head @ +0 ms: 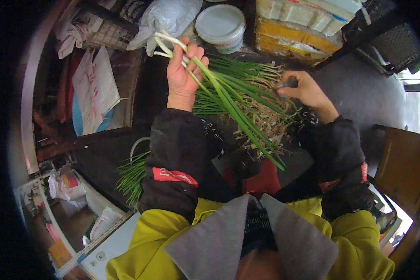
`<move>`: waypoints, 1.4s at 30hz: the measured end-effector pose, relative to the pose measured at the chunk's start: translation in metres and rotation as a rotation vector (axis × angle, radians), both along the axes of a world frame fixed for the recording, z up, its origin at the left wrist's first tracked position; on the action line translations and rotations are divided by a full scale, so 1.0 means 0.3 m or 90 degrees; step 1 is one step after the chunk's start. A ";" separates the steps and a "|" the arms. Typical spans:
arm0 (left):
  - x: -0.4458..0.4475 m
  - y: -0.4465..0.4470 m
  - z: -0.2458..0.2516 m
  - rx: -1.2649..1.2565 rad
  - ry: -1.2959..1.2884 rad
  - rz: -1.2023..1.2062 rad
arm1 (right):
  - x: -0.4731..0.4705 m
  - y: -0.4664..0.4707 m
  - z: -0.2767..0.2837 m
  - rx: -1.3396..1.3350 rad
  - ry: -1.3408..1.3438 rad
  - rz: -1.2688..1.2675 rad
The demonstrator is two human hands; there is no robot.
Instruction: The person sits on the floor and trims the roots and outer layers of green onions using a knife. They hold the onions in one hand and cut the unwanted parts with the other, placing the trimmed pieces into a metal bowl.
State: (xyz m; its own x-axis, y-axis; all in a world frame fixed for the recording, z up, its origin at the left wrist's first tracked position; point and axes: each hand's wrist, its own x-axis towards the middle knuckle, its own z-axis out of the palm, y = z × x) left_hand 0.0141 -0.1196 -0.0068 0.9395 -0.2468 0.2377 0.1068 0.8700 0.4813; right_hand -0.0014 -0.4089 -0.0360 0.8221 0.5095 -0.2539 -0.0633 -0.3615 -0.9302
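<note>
My left hand is closed around a few green onions, their white ends poking out above the fist. Their green leaves trail down to the right, over the floor. At the right, my right hand is curled beside the root ends of a pile of green onions. Thumb and forefinger come close together near dry, stringy matter; whether they pinch anything is too blurred to tell. Below the pile lies a heap of peeled skins, roots and withered leaves.
A white lidded bucket, a plastic bag and stacked foam boxes stand at the far side. More green onions lie by my left forearm. A shelf borders the left, a brown wooden panel the right.
</note>
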 end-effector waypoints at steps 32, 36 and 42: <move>-0.097 0.197 -0.027 0.520 0.230 0.208 | 0.253 0.265 -1.056 -0.529 -0.009 0.110; -0.102 0.170 -0.009 0.541 0.235 0.218 | 0.261 0.244 -0.969 -0.441 -0.053 0.015; -0.090 0.104 0.018 0.713 0.241 0.257 | 0.293 0.174 -0.580 -0.169 -0.172 -0.097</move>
